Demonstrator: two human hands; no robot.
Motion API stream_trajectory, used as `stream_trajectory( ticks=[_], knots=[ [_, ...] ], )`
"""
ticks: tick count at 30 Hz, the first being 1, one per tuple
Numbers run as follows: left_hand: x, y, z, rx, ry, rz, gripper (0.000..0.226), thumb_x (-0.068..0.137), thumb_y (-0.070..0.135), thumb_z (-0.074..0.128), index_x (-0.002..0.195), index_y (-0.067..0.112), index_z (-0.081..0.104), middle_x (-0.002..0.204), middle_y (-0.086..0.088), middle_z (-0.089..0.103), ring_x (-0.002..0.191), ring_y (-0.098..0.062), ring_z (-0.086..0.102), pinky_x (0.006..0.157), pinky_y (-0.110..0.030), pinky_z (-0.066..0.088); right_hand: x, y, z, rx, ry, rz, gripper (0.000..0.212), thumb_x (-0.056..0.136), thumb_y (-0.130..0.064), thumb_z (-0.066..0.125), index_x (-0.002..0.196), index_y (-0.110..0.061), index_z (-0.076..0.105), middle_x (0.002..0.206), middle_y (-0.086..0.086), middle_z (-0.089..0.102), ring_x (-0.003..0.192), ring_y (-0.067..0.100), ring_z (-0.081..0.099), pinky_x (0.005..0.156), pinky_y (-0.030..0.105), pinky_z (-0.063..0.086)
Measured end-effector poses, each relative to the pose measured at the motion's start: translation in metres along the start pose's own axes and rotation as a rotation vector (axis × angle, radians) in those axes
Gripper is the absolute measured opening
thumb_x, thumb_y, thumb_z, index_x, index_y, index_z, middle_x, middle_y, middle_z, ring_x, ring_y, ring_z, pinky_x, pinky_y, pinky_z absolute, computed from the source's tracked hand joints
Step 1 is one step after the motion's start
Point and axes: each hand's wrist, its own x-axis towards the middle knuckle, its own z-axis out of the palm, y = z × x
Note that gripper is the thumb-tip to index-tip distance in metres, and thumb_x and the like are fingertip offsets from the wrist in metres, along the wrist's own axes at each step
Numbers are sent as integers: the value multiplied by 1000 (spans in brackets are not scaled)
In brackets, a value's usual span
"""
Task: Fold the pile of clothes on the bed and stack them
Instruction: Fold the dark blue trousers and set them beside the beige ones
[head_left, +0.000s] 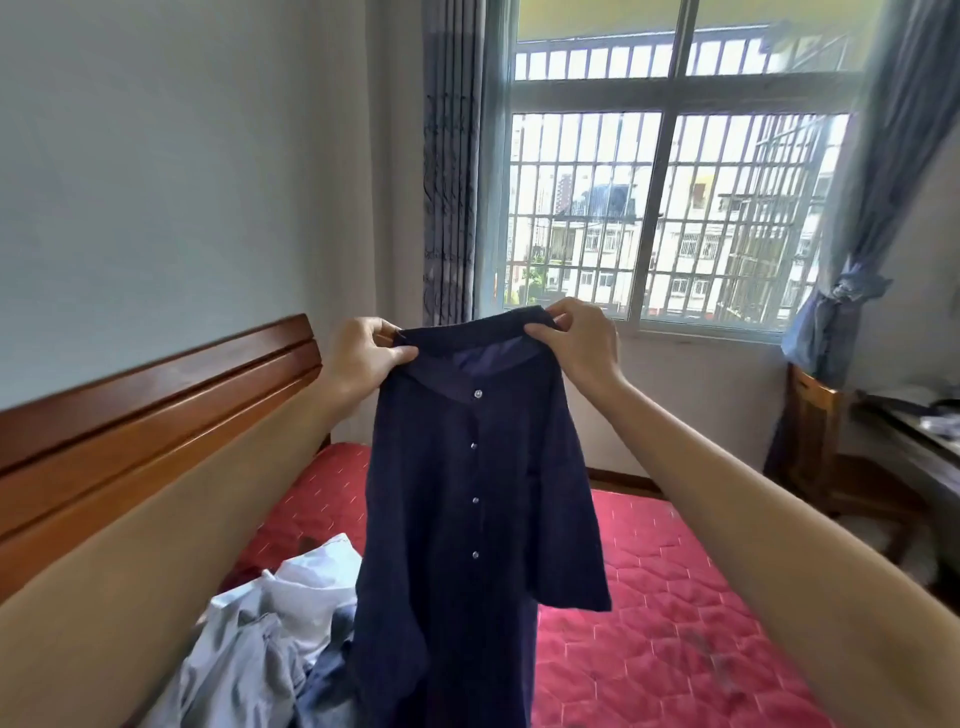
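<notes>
A dark navy button-up shirt (478, 499) hangs in the air in front of me, its buttoned front facing me. My left hand (363, 358) pinches its left shoulder by the collar. My right hand (582, 343) pinches the right shoulder at about the same height. The shirt's hem drops out of view at the bottom. Below and to the left, a loose pile of white, grey and blue clothes (270, 623) lies on the red quilted bed (675, 597).
A wooden headboard (156, 405) runs along the left wall. A barred window (665, 208) with grey curtains is straight ahead. On the right stand a wooden chair (810, 441) and a dark desk (914, 447).
</notes>
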Motion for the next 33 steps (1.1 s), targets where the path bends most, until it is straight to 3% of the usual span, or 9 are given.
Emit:
stream_trajectory(
  ticks=[5,9,13,17,22,26,28,31,33],
  knots=[
    [1,45,7,143,178,202,14,78,22,76,89,22,67,76,14,66,74,-4,62,72,-23,50,-3,-39,-2,114,237,-107,17,79,-36,74,84,-36,58,68,-26,56,70,-7,55,70,25,43],
    [-15,66,4,107,215,266,14,81,24,74,93,20,68,82,9,69,78,-6,65,73,-23,52,-19,-70,-10,193,236,-267,19,77,-31,75,82,-38,59,76,-23,62,77,-2,60,74,25,49],
    [-29,75,-1,-52,192,210,9,82,22,73,88,24,67,81,8,70,78,-8,68,72,-27,57,-32,-85,-14,267,225,-294,25,78,-30,76,77,-44,56,73,-26,62,74,-7,59,68,9,43],
    [-42,77,0,-296,56,138,9,88,16,69,95,20,66,90,-2,73,84,-16,71,76,-35,60,-48,-93,-3,326,129,-337,14,84,-33,72,96,-29,72,84,-19,67,80,-8,61,70,3,41],
    [-46,71,-11,-624,-69,-48,25,95,22,59,113,6,65,98,-8,74,88,-19,72,70,-25,58,-60,-91,13,226,-123,-454,37,97,-26,54,132,-14,59,114,-4,57,102,5,54,88,10,39],
    [-51,56,-16,-669,-102,-76,33,87,21,69,114,3,64,99,-10,74,89,-20,72,70,-22,56,-66,-81,20,246,-298,-433,37,99,-10,45,135,-11,55,122,-3,51,110,5,49,92,5,33],
    [-52,47,-16,-638,-55,-107,24,89,8,65,113,4,65,98,-12,73,85,-19,72,68,-23,57,-66,-77,21,237,-385,-436,41,96,-5,46,135,-13,55,122,-7,50,112,5,49,98,12,35],
    [-51,37,-21,-584,-33,-146,23,89,0,59,111,5,66,99,-13,72,90,-22,68,77,-29,55,-58,-74,17,207,-399,-460,42,92,-10,57,133,-18,57,125,-5,52,115,14,53,103,37,44],
    [-51,33,-24,-535,-61,-96,22,87,-1,61,104,11,68,92,-7,74,91,-23,69,77,-29,54,-50,-77,11,184,-328,-480,52,88,-23,68,137,-24,51,134,-3,49,123,12,47,107,37,41]
  ],
)
